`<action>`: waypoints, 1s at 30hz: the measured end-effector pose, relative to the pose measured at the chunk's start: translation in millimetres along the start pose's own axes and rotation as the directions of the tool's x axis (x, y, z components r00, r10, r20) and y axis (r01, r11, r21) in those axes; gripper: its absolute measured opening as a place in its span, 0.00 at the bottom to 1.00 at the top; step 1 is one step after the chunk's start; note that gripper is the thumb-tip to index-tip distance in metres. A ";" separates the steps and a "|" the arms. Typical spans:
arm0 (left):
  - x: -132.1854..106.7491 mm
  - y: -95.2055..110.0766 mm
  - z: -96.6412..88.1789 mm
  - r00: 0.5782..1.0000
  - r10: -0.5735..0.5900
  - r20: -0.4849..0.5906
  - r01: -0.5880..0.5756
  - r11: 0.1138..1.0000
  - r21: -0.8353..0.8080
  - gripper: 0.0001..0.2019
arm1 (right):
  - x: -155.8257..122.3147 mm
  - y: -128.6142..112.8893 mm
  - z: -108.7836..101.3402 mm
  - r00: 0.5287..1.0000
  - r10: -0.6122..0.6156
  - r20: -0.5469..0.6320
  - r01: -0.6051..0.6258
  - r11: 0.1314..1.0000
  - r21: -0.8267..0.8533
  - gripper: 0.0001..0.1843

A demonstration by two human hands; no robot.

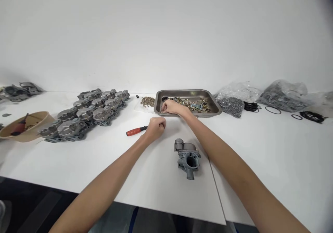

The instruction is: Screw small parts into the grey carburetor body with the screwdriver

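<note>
My left hand point(155, 128) is closed in a fist just in front of the tray; whatever it holds, if anything, is hidden. A red-handled screwdriver point(134, 132) lies to its left, its tip end hidden behind the hand. My right hand point(170, 106) reaches into the left part of a metal tray point(187, 115), fingertips pinched together low by the near wall. What is between them cannot be made out. Small brass-coloured and dark parts point(199, 106) lie in the tray. Nearer me, between my forearms, a grey metal carburetor point(189, 159) stands on the white table.
Several assembled carburetors point(85, 113) stand in rows at left, beside a tan bowl point(43, 123) holding another screwdriver point(20, 126). A pile of small brass parts point(147, 101) sits left of the tray. Bags of grey parts point(231, 106) and black rubber rings point(273, 110) lie at right.
</note>
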State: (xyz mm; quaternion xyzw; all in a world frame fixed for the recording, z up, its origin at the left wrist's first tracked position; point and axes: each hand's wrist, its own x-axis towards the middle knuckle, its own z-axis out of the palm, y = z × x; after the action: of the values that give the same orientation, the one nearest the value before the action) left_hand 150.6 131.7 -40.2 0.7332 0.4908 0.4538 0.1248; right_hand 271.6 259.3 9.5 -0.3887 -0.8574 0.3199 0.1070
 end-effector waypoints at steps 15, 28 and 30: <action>0.3 2.5 1.1 1.000 -0.016 -0.008 0.016 0.999 -0.036 0.10 | -12.0 2.9 -1.8 0.970 0.092 -0.223 0.032 0.866 0.498 0.05; 2.7 6.1 -1.3 1.000 -0.018 -0.005 0.018 0.999 -0.051 0.10 | -7.7 5.8 -1.5 0.952 0.108 -0.286 0.070 0.834 0.548 0.10; 2.7 6.3 -1.3 1.000 -0.018 -0.004 0.018 0.998 -0.053 0.10 | -5.9 7.4 -0.9 0.940 0.105 -0.324 0.083 0.852 0.518 0.11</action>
State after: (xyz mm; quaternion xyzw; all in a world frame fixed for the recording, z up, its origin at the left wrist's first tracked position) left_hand 153.6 130.6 -34.1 0.7241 0.4856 0.4672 0.1470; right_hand 280.4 259.0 5.9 -0.3992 -0.7037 0.4698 0.3532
